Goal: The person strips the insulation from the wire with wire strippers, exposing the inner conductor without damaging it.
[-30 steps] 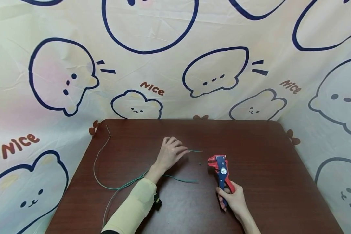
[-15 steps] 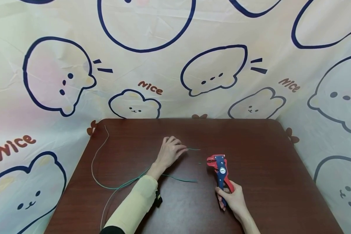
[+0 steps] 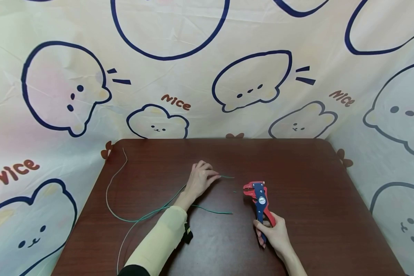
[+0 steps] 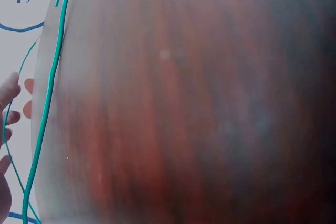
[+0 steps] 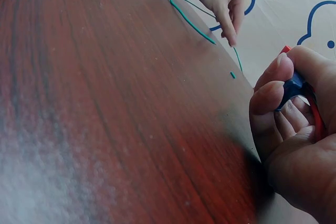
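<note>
Item one, nearest to me: my right hand [image 3: 274,235], fingers curled round the blue and red handles of the wire stripper [image 3: 260,199], which lies on the brown table [image 3: 314,199] with its red head pointing away from me. From the right wrist view I see the fingertips [image 5: 265,100] wrapped over the blue grip, so this hand is grasping the tool. Item two, just left of the wire stripper: the free end of a green wire [image 3: 212,210], lying flat on the table and running leftward under my left forearm in its pale yellow sleeve [image 3: 158,241]. Item three, a tiny green offcut [image 3: 235,192], lying loose on the table just left of the stripper's head, apart from everything else. Item four, farther left of the wire stripper: my left hand [image 3: 200,180], palm down, fingers bent and pinching the green wire near its other end, a short tip of which sticks out toward the stripper's head without touching it. Item five, well left of the wire stripper: the rest of the wire, paler there, looping in a wide curve toward the table's far left corner. Item six, beyond the table: a cream cloth backdrop [image 3: 207,76] printed with navy-outlined cartoon animals and the word "nice".
</note>
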`<state>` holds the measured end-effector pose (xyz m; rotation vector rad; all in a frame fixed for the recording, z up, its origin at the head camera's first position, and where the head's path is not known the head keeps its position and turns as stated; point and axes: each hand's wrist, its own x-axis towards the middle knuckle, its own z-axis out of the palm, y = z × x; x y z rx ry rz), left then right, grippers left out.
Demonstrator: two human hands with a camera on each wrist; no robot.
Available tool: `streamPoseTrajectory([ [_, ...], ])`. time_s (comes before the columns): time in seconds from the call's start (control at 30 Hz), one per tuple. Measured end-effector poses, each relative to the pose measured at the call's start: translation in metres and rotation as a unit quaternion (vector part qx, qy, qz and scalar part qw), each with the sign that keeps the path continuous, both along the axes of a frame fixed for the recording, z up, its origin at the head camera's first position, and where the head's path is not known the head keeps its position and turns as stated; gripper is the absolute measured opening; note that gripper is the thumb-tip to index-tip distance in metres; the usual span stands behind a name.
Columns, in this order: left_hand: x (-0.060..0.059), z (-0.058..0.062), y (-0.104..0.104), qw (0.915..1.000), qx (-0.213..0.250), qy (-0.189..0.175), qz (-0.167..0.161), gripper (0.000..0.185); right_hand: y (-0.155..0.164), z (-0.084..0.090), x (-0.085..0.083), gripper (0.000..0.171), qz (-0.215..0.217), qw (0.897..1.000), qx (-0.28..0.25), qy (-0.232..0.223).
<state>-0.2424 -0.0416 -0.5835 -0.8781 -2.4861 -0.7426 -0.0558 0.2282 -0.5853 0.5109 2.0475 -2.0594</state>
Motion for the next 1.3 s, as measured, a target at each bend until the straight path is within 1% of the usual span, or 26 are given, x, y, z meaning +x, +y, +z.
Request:
streamPoseTrajectory([
  [0.17, 0.002, 0.002, 0.002, 0.9996, -0.022, -0.018, 0.008, 0.013, 0.000, 0.000, 0.000, 0.029, 0.002, 1.000, 0.000, -0.001],
  [0.33, 0.004, 0.003, 0.004, 0.9988, -0.033, -0.033, 0.017, 0.014, 0.000, 0.001, 0.001, 0.028, 0.003, 1.000, 0.001, 0.000],
  [0.6, 0.005, -0.004, 0.005, 0.9960, -0.065, -0.038, 0.048, 0.017, 0.000, 0.002, 0.001, 0.027, 0.001, 1.000, 0.004, 0.000],
  [0.7, 0.006, -0.005, 0.005, 0.9936, -0.093, -0.029, 0.058, 0.018, 0.000, 0.003, 0.000, 0.027, 0.002, 1.000, 0.003, -0.001],
  [0.77, 0.007, -0.006, 0.005, 0.9909, -0.117, -0.012, 0.065, 0.018, 0.000, 0.003, 0.000, 0.027, 0.002, 1.000, 0.002, -0.003],
  [0.87, 0.008, -0.005, 0.005, 0.9873, -0.142, 0.010, 0.071, 0.019, 0.001, 0.002, 0.000, 0.028, 0.002, 1.000, 0.001, -0.003],
  [0.93, 0.009, -0.005, 0.004, 0.9868, -0.144, 0.012, 0.072, 0.018, 0.001, 0.002, 0.000, 0.028, 0.002, 1.000, 0.001, -0.002],
  [1.07, 0.011, -0.004, 0.004, 0.9894, -0.129, -0.001, 0.067, 0.019, 0.000, 0.002, 0.001, 0.028, 0.002, 1.000, 0.001, 0.002],
  [1.3, 0.014, -0.002, 0.004, 0.9905, -0.119, 0.010, 0.069, 0.017, 0.001, 0.003, 0.001, 0.028, 0.001, 1.000, -0.001, 0.001],
])
